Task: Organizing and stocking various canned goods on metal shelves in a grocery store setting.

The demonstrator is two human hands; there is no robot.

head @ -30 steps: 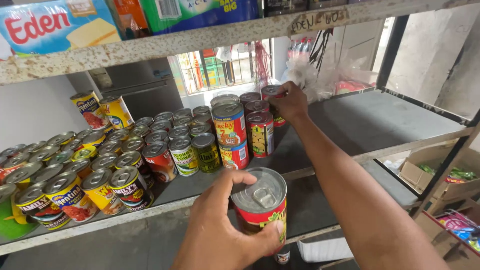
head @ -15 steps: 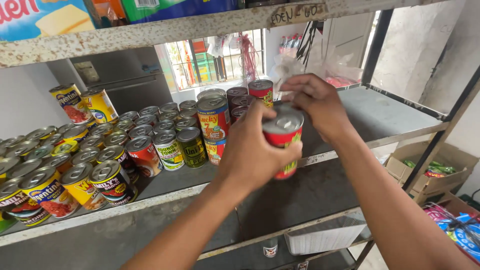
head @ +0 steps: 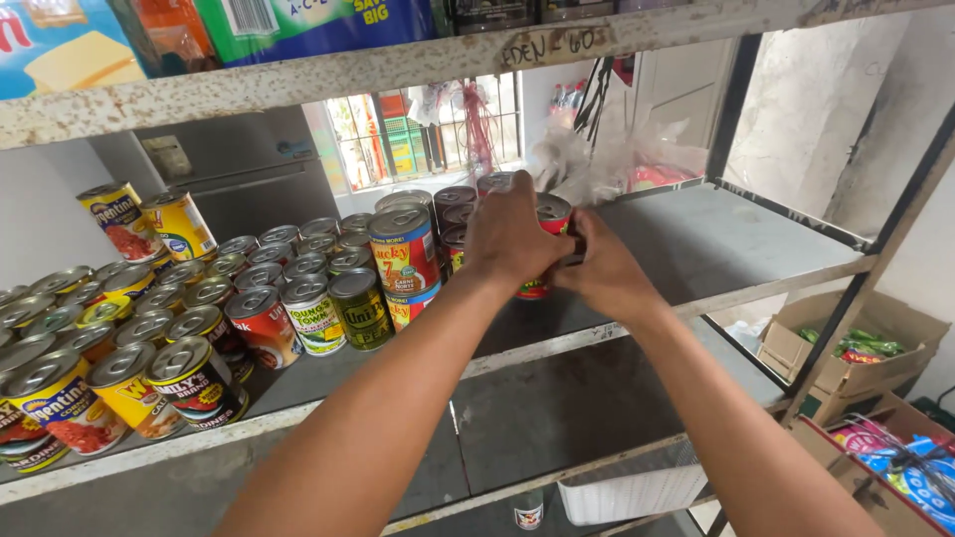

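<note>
Shelf (head: 736, 234) right of the stacked cans (head: 403, 254) is bare (easy reach); left side packed with cans (head: 149, 338).

Both my arms reach forward and up from the bottom of the view, bare to above the elbow, and they meet at the hands. My left forearm runs in from the lower left, long and nearly straight, with the wrist in line. My left hand (head: 509, 237) shows its back to me, knuckles up, fingers curled forward and down in a closed grasp. My right forearm comes up from the lower right at a steeper angle. My right hand (head: 603, 273) sits just beside the left, touching it, thumb side toward me, fingers wrapped inward and closed.
</note>
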